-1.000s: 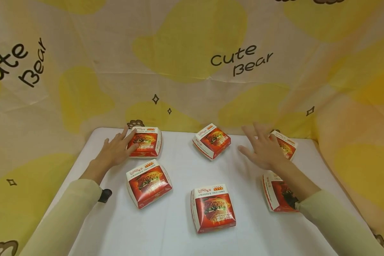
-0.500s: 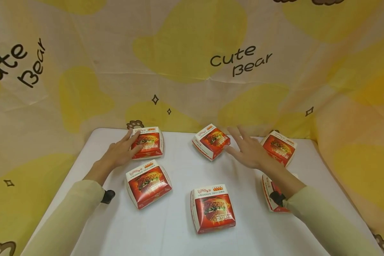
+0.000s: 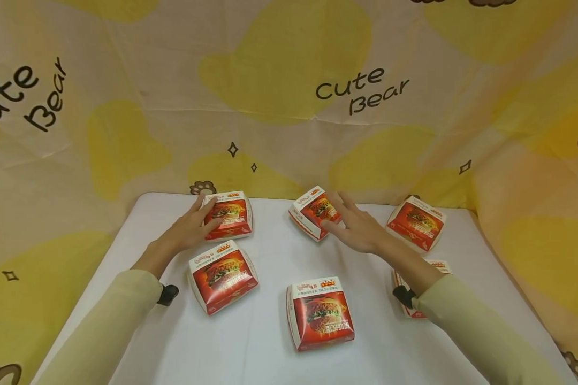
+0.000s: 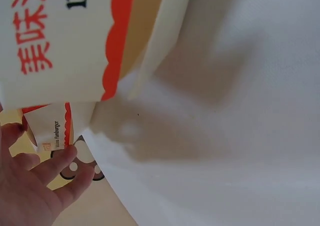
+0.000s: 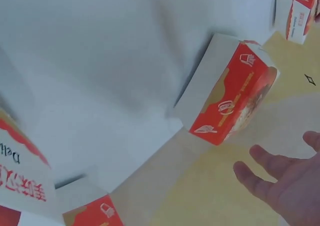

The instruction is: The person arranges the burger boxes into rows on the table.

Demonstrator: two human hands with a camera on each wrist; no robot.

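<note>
We saw that the left hand (image 3: 192,227) had nudged the left box (image 3: 231,214) a little along the back edge of the table (image 3: 274,256), away from the back left corner. Its fingers were slightly apart and rested against the box's left side and top, not clamped round it. Meanwhile the right hand (image 3: 358,230) had swung across from the right box (image 3: 416,224), near the back right corner, to the middle box (image 3: 313,211) by the back edge. We found its fingers spread over that box's right corner; we could not tell whether they touched. In our judgement, the work now centred on the left and middle boxes, both flat on the surface with space between them, the right box left alone.
</note>
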